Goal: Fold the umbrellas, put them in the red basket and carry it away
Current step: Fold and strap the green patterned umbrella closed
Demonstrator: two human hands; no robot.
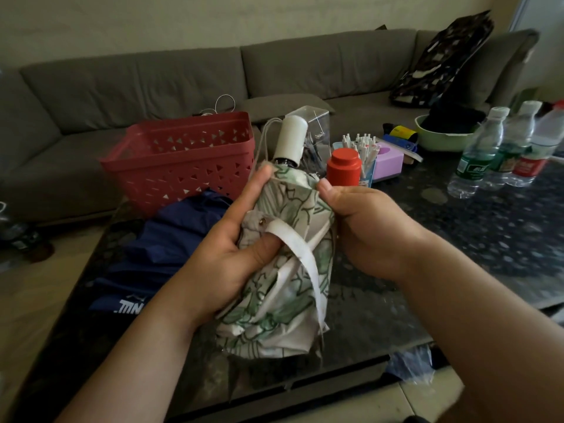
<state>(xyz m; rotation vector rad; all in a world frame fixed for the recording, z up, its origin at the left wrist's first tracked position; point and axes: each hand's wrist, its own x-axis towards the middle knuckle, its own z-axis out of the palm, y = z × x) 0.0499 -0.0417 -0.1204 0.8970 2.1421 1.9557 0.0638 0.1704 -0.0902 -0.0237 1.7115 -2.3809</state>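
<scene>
Umbrella with a white and green leaf print (287, 270) is held upright above the near part of the dark stone-pattern table (457, 254), its white handle (291, 140) pointing far and up, and its canopy gathered but loose. Left hand (232, 251) grips the canopy from the left, fingers curled round the fabric and thumb pressed under the white closure strap (300, 248), next to a metal snap. Right hand (363, 227) grips the canopy from the right, its thumb resting on the upper edge of the fabric. Navy umbrella (158, 254) lies unfolded on the left part of the table; it carries white lettering, which is partly hidden and cannot be read. Red basket (183, 160) stands at the far left of the table, just beyond the navy umbrella, with nothing visible inside. Red canister (344, 167) stands just beyond the right thumb. Three water bottles (500, 148) stand at the far right; two have green labels and one a red label, and the print is too blurred to read.
</scene>
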